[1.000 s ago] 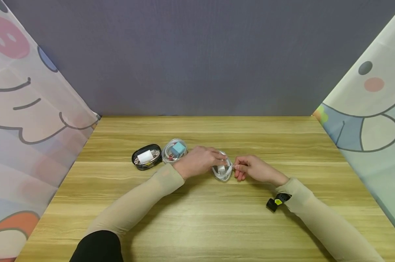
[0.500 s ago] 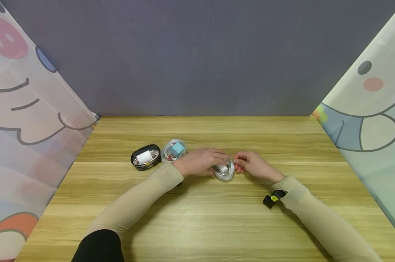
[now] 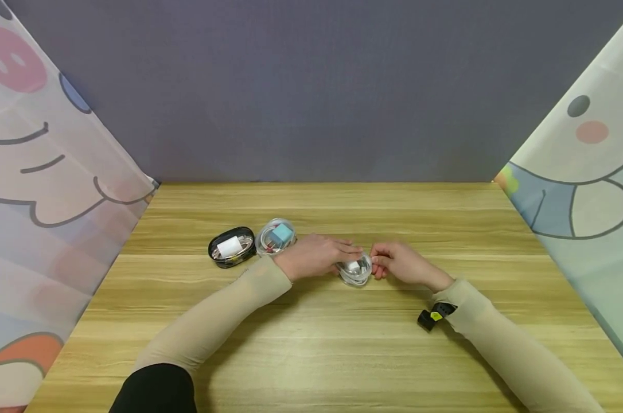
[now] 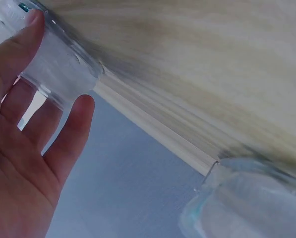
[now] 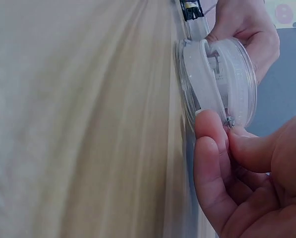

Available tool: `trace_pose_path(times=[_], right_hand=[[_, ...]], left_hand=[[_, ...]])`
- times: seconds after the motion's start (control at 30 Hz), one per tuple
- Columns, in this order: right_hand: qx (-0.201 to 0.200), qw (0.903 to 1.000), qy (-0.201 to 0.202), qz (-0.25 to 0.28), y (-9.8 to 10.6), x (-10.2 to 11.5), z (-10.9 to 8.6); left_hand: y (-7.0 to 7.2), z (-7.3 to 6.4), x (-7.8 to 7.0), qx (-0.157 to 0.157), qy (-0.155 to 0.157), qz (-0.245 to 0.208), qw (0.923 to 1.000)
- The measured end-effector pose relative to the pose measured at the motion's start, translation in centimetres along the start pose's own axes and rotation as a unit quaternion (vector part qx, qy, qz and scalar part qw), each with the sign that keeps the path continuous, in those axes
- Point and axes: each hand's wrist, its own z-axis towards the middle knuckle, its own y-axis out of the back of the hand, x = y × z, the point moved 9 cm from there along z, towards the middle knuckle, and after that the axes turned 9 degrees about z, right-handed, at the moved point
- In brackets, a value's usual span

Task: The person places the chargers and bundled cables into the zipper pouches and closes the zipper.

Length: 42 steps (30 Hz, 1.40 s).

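Observation:
A small round clear zip pouch with a white charger and cable inside stands in front of me in the head view. My left hand holds it from the left, thumb on one side and fingers on the other, as the left wrist view shows. My right hand pinches the zipper pull at the pouch's near right side. In the right wrist view the white zipper band gapes along part of its length. Left of my left hand lies another clear pouch with a blue charger and a cable.
A black-rimmed oval pouch with a white charger lies at the far left of the group. All rest on a wood-grain table, which ends at a grey back panel. Printed cloths flank both sides.
The pouch has shifted slightly to the right. My left fingers have moved right over its top edge. My right hand moved a little away from me, then slightly back, still pinching the zipper pull.

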Motion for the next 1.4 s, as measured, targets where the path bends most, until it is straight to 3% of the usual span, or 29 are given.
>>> trace_pose_path(times=[0.33, 0.63, 0.73, 0.93, 1.17, 1.4], right_hand=[[0.038, 0.9972, -0.023, 0.061, -1.4, 0.0, -1.9], [-0.013, 0.9979, -0.011, 0.062, 0.0, -0.3, -1.7], [-0.04, 0.9961, -0.026, 0.074, 0.8, -1.0, -1.3], [-0.079, 0.9932, -0.041, 0.074, 2.1, -1.6, -0.6], [-0.082, 0.9963, -0.027, 0.003, 2.4, -0.9, 0.6], [-0.077, 0.9967, -0.017, -0.02, 2.8, -0.7, 1.1]], left_hand=[[0.0, -0.4, 0.5, -0.012, 0.016, 0.022, 0.9996], [-0.1, -0.3, 0.3, -0.027, 0.021, 0.065, 0.9973], [0.1, -0.5, 0.2, -0.034, 0.02, 0.08, 0.9961], [0.6, -0.8, -0.2, -0.051, -0.002, 0.095, 0.9941], [1.1, -0.7, -1.4, -0.086, -0.05, 0.106, 0.9894], [0.2, -0.6, -2.0, -0.044, -0.078, 0.083, 0.9925]])
